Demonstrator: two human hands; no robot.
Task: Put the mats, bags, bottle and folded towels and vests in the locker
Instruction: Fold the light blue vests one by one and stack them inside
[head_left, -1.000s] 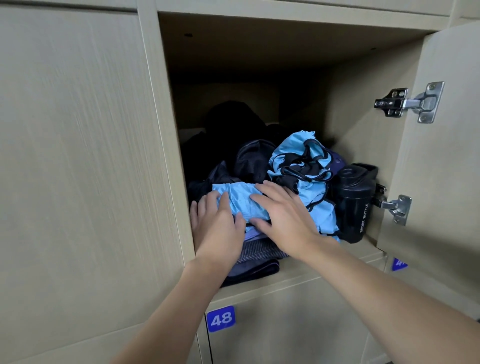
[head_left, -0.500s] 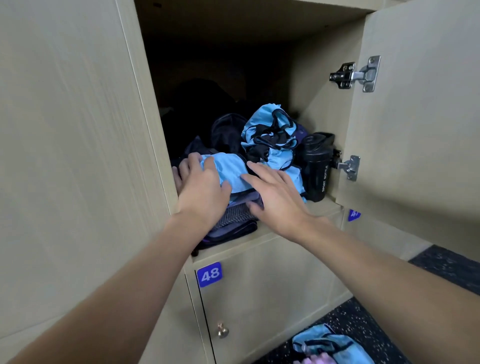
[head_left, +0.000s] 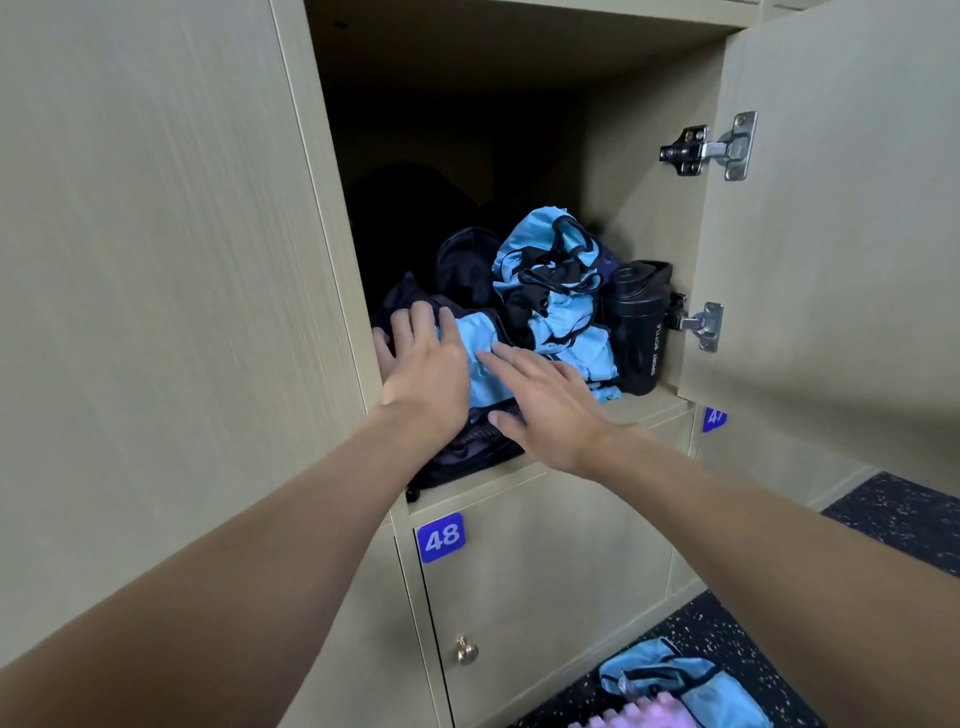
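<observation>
The open locker holds a pile of cloth. A folded light-blue vest lies on top of dark folded towels at the front edge. My left hand rests flat on the vest's left side, fingers straight. My right hand lies open just right of it, fingertips touching the vest, thumb near the towels. Behind sits a crumpled blue and black bag beside a dark bag. A black sport bottle stands upright at the locker's right wall.
The locker door stands open on the right with two metal hinges. Below is the shut locker 48 with a round knob. On the speckled floor lie another blue bag and a pink mat.
The view has drawn back and tilted down, showing more floor. My left hand slid further left over the vest. My right hand has eased back, its fingers lifting somewhat.
</observation>
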